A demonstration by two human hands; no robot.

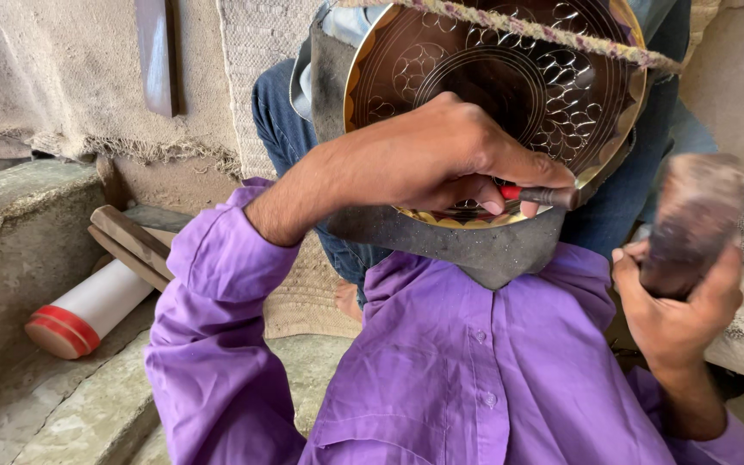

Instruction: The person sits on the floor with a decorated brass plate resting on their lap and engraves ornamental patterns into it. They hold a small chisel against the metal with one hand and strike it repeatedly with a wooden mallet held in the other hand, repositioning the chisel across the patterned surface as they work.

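Brass plate (561,77), round and engraved with circles and flower shapes, stands nearly upright against the person's knees, its lower rim resting on a dark grey pad (475,245) that lies over the lap. A braided cord (561,36) runs across its upper edge. It looks like thin sheet metal: stiff and fairly light, but easy to dent, and smooth enough to slide if it is not propped. I judge the safest hold to be at the rim or flat against the back, since the worked face would mark easily.

The left hand (441,159) is curled closed around a short punch (544,196) with a red band, its tip set against the lower part of the plate's face. The knuckles rest close to the metal, which seems to steady the tool. The punch is narrow and hard, so a pinch near the tip gives the most control.

The right hand (678,297) is wrapped tight around the handle of a mallet (695,215), raised off to the side and blurred. Its head looks wooden and solid, heavy enough to need a full grip.

On the left, on the stone step (10,224), lie a white tube with a red cap (88,312) and some wooden sticks (131,245), well apart from the hands.
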